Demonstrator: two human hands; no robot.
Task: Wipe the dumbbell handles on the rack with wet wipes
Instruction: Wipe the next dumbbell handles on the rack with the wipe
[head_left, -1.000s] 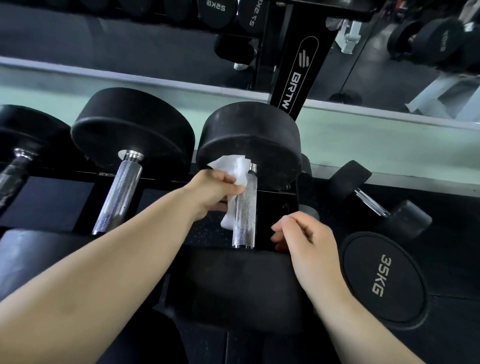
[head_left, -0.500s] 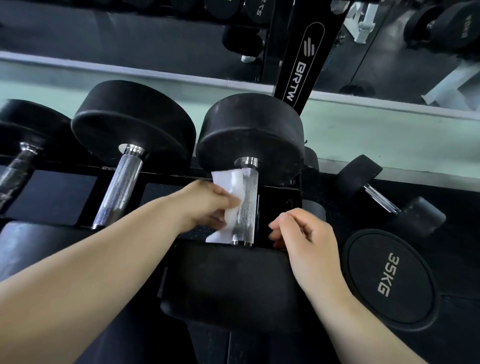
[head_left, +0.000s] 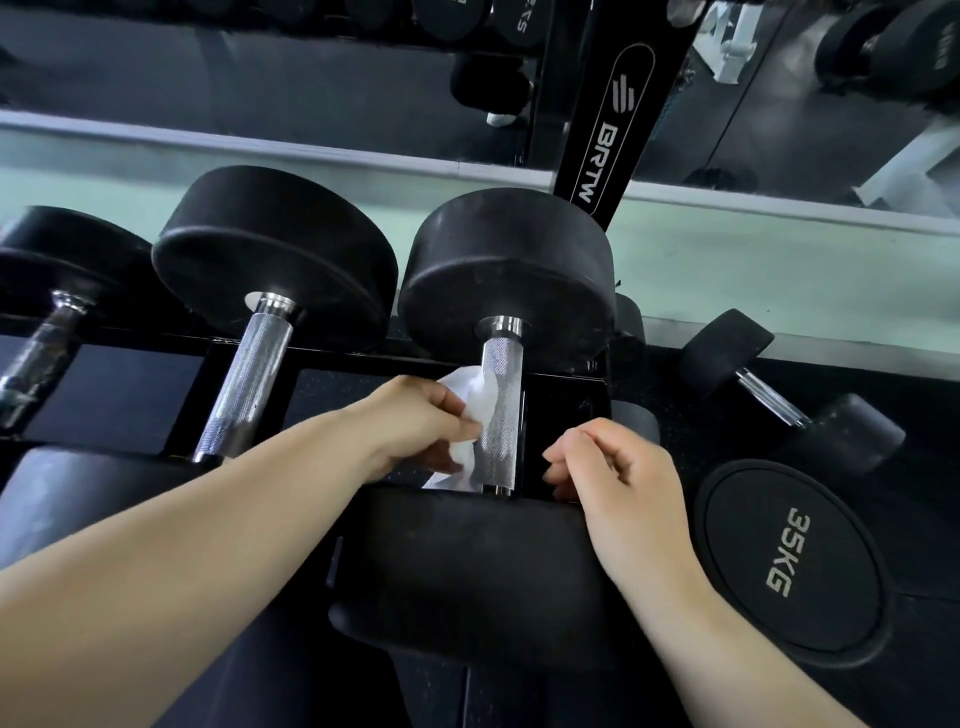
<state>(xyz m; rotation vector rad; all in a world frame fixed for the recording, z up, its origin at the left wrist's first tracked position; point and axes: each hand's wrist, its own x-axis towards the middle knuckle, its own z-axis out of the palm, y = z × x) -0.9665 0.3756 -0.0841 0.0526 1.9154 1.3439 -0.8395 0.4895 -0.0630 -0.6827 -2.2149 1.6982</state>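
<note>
A big black dumbbell lies on the rack (head_left: 363, 364) in front of me, its knurled chrome handle (head_left: 500, 410) running away from me. My left hand (head_left: 410, 421) holds a white wet wipe (head_left: 470, 410) pressed against the left side of that handle, near its lower half. My right hand (head_left: 618, 473) rests with curled fingers on the near rubber head (head_left: 467, 561), just right of the handle; nothing shows in it. A second chrome handle (head_left: 244, 384) lies to the left, and a third handle (head_left: 36, 358) at the far left.
A small dumbbell (head_left: 769, 395) and a 35KG dumbbell (head_left: 789, 566) lie on the floor to the right. A black rack upright (head_left: 618, 114) marked BRTW rises behind. A mirror wall (head_left: 260, 78) runs along the back.
My left hand has slid the wipe down the handle from its top end toward me. The right hand has stayed on the near head.
</note>
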